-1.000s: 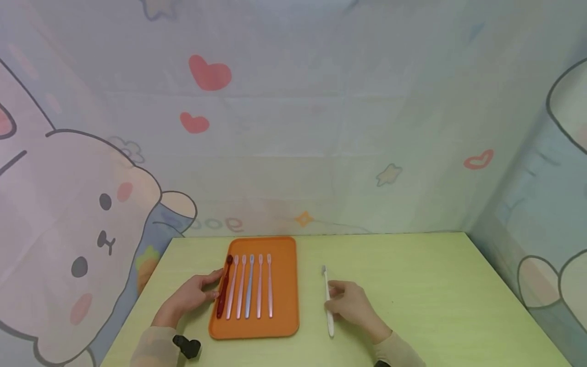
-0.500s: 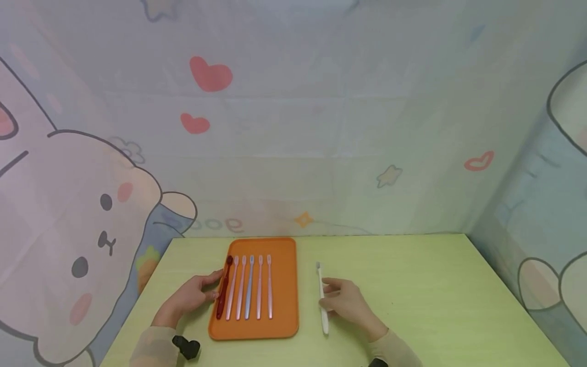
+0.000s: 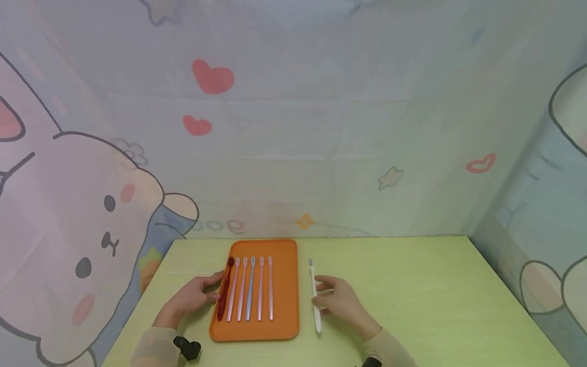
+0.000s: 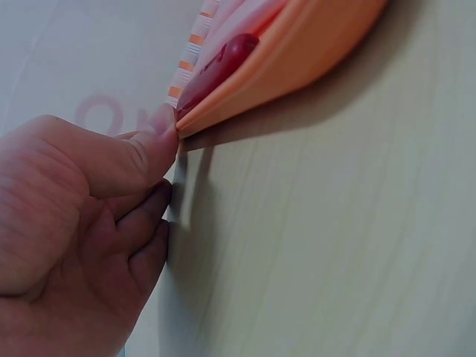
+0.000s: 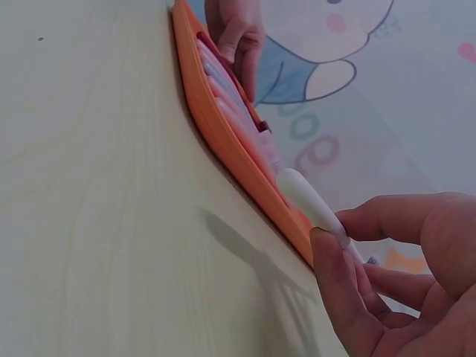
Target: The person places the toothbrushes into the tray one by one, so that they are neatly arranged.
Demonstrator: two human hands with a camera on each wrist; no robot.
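A white toothbrush [image 3: 314, 300] stands lengthwise just right of the orange tray, its bristle head at the far end. My right hand [image 3: 341, 303] pinches its handle between thumb and fingers, and in the right wrist view the handle's rounded end [image 5: 301, 193] is raised over a shadow on the table. On the left, my left hand [image 3: 194, 295] holds the orange tray [image 3: 286, 285] by its left rim, with the thumb [image 4: 152, 145] right at the edge. Inside the tray lie a dark red toothbrush [image 3: 224, 290], a blue toothbrush [image 3: 250, 290] and several pink toothbrushes [image 3: 270, 290], side by side.
The light green table [image 3: 412, 295] reaches back to a cloth backdrop [image 3: 293, 127] printed with a rabbit and hearts. A bare strip of the tray's floor runs along its right side. A black device [image 3: 188, 348] is strapped at the left sleeve.
My right hand has moved left with the white toothbrush, bringing it closer to the tray's right edge. The left hand and the tray have stayed in place.
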